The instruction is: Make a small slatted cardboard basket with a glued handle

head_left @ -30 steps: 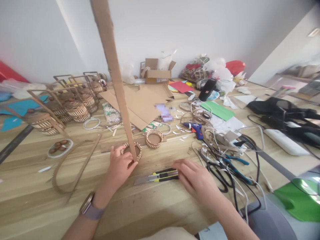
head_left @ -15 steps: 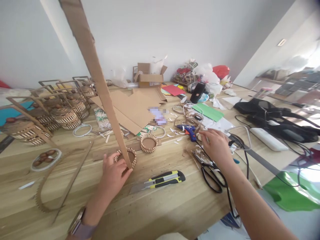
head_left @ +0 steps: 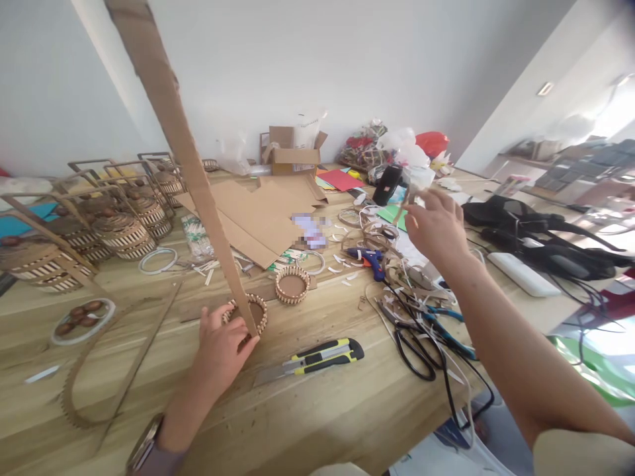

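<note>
My left hand [head_left: 222,350] is closed, pinching the lower end of a long cardboard strip [head_left: 191,168]. The strip rises at a slant toward the upper left. Its bottom end stands at a small round ring-walled basket [head_left: 264,311], which my fingers partly cover. My right hand [head_left: 439,221] is raised over the clutter on the right, fingertips pinched on a thin brown strip [head_left: 403,209], mostly hidden and blurred. A second small basket [head_left: 292,285] sits just behind the first. Nearer me lies a yellow-and-black utility knife [head_left: 327,356] with its blade out.
A blue glue gun [head_left: 372,260], black-handled scissors [head_left: 417,350] and blue-handled pliers [head_left: 449,327] lie among cords on the right. Lidded baskets with handles [head_left: 126,235] crowd the left. Flat cardboard [head_left: 262,221] lies mid-table. A white ring with brown balls [head_left: 83,320] is front left.
My right hand has lifted up and away from beside the glue gun, now with a thin brown strip at its fingertips. Pliers it covered now show. My left hand keeps its hold.
</note>
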A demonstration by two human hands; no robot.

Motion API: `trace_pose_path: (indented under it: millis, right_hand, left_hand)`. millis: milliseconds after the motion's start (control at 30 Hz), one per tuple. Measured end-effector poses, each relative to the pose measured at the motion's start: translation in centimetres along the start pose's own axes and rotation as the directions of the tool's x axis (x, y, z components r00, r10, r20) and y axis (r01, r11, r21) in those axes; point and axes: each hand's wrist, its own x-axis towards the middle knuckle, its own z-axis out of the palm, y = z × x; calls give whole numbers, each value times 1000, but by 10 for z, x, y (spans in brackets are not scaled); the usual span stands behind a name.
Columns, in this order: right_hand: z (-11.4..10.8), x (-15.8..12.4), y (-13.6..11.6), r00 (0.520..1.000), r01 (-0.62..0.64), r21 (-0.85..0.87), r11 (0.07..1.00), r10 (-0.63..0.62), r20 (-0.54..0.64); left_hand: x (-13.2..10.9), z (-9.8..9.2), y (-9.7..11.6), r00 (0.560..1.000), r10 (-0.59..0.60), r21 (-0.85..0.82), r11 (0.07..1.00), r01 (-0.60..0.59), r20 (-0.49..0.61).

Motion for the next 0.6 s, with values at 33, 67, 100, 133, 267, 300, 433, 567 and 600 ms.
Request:
trace_pose_path:
  millis: [33, 67, 100, 133, 267, 300, 433, 567, 600]
  right_hand:
    - [3, -2, -2, 999, -32, -7, 999, 33, 25]
    - [5, -6, -7, 996, -62, -6, 998, 62, 71]
    - [8, -12, -14, 988, -79, 7, 997, 77, 131]
    - [11, -18, -23, 966, -89, 22, 996, 81, 244]
    - [36, -44, -50, 783, -177, -23, 984, 155, 603]
    - [45, -48, -52, 752, -191, -43, 981, 174, 635]
    - [80, -53, -40, 652, -264, -118, 957, 268, 709]
    - [98, -52, -24, 573, -320, -138, 937, 308, 760]
    - [99, -52, -22, 559, -335, -139, 932, 315, 767]
  left_hand:
    - [0, 0, 0, 1000, -1, -2, 1000, 1, 6]
    - [0, 0, -1, 1000, -2, -4, 1000, 2, 11]
    - [0, 0, -1, 1000, -3, -5, 1000, 3, 13]
    - [0, 0, -1, 1000, -4, -6, 1000, 4, 16]
    - [0, 0, -2, 1000, 0, -10, 1000, 0, 18]
    - [0, 0, -1, 1000, 3, -8, 1000, -3, 15]
    - [1, -1, -1, 1000, 10, -6, 1000, -10, 8]
    - [2, -1, -1, 1000, 3, -5, 1000, -3, 13]
    - [2, -1, 0, 1000, 2, -3, 1000, -2, 16]
